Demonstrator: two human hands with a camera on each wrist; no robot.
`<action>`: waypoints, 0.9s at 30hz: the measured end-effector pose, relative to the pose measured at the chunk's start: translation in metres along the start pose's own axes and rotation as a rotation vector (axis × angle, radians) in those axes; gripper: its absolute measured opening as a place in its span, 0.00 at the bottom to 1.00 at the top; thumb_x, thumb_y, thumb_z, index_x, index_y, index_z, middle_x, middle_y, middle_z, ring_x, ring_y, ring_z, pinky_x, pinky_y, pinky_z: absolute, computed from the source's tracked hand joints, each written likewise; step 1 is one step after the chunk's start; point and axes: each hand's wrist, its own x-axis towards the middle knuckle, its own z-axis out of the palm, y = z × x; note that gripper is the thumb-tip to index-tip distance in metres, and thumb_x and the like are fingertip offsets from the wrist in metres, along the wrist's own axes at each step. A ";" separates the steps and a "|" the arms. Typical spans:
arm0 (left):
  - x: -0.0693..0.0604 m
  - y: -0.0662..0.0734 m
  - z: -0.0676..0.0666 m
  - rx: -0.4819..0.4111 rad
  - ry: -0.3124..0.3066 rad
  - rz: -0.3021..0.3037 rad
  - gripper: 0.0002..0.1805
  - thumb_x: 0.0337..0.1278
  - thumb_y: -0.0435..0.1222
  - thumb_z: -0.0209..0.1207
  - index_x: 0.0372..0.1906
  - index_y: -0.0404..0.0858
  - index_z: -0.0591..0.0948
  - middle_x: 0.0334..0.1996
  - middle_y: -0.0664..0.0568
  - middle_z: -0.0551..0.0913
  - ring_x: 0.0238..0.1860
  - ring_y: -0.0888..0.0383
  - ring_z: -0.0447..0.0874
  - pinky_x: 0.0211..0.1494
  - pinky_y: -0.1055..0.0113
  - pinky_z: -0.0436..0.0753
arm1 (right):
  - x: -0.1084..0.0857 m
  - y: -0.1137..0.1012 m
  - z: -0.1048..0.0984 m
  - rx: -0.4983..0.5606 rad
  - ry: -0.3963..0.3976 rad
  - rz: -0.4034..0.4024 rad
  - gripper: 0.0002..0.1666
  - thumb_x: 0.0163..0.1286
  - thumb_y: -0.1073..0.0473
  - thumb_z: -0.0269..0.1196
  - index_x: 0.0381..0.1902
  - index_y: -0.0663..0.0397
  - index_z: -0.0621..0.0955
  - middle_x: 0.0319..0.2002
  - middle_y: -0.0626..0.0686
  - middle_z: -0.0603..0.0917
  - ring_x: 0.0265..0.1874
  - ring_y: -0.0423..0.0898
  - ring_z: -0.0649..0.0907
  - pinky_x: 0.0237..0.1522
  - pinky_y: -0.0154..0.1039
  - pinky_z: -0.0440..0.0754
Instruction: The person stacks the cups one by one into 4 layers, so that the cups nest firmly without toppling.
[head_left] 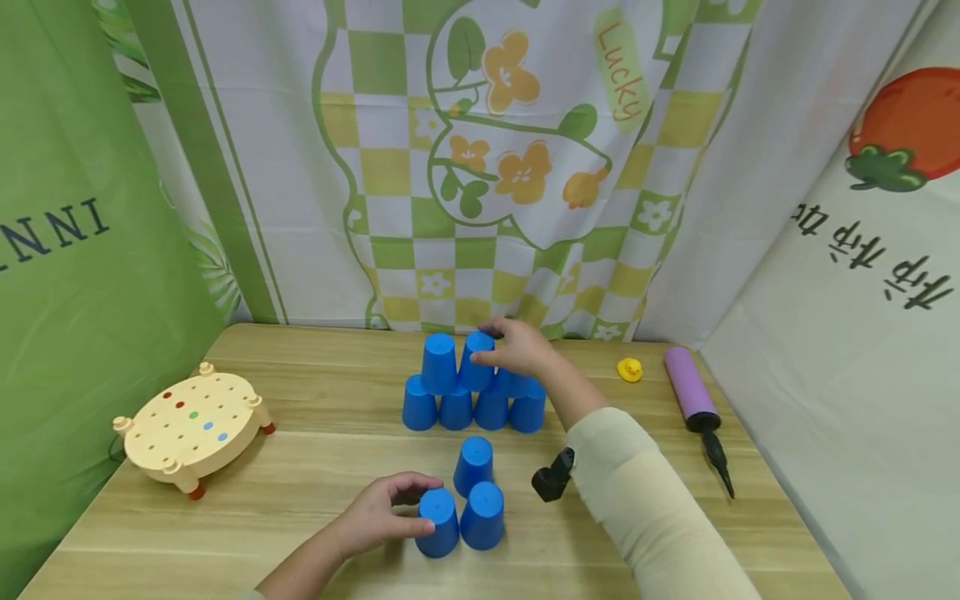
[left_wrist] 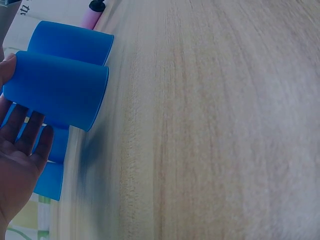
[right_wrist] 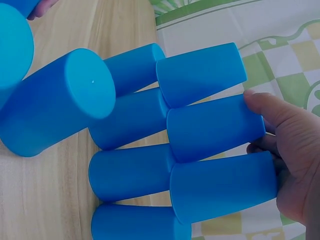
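Observation:
Upside-down blue cups stand on the table in two groups. At the back, a bottom row of several cups bears a second row of three. My right hand (head_left: pixel 517 346) grips the middle cup (right_wrist: pixel 215 127) of that upper row, thumb on the near side, fingers partly hidden behind it. Its neighbours, the left cup (head_left: pixel 438 364) and the right cup (right_wrist: pixel 222 187), stand on either side. Nearer the front, my left hand (head_left: pixel 378 514) holds the front-left cup (head_left: pixel 437 523) between thumb and fingers. Beside it are another cup (head_left: pixel 482 517) and one behind (head_left: pixel 474 467).
A cream pegboard-like stool (head_left: pixel 191 421) with stubby legs lies at the left. On the right are a yellow toy duck (head_left: pixel 630 369) and a purple hand pump (head_left: pixel 690 387) with a black nozzle. A black device (head_left: pixel 553 477) sits by the right sleeve. Curtains border the table (head_left: pixel 315 450).

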 end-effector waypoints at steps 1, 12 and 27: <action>0.000 0.000 0.000 0.002 0.000 0.001 0.29 0.55 0.43 0.69 0.59 0.33 0.77 0.58 0.42 0.81 0.59 0.45 0.78 0.65 0.43 0.75 | 0.000 0.000 0.000 0.001 0.001 0.002 0.37 0.64 0.45 0.67 0.68 0.50 0.72 0.66 0.56 0.75 0.66 0.56 0.74 0.66 0.54 0.73; 0.000 -0.003 0.001 -0.005 -0.002 -0.001 0.29 0.55 0.43 0.69 0.59 0.33 0.77 0.58 0.42 0.81 0.59 0.45 0.78 0.64 0.43 0.76 | -0.002 0.003 0.000 0.033 0.011 0.019 0.38 0.63 0.44 0.67 0.68 0.49 0.72 0.66 0.55 0.75 0.67 0.55 0.73 0.67 0.53 0.73; 0.001 -0.003 0.000 -0.015 0.003 -0.007 0.30 0.54 0.43 0.69 0.60 0.33 0.77 0.58 0.42 0.81 0.59 0.43 0.77 0.65 0.42 0.74 | -0.018 0.007 -0.016 0.108 0.075 -0.065 0.37 0.65 0.45 0.67 0.69 0.47 0.71 0.67 0.55 0.74 0.70 0.58 0.69 0.68 0.58 0.70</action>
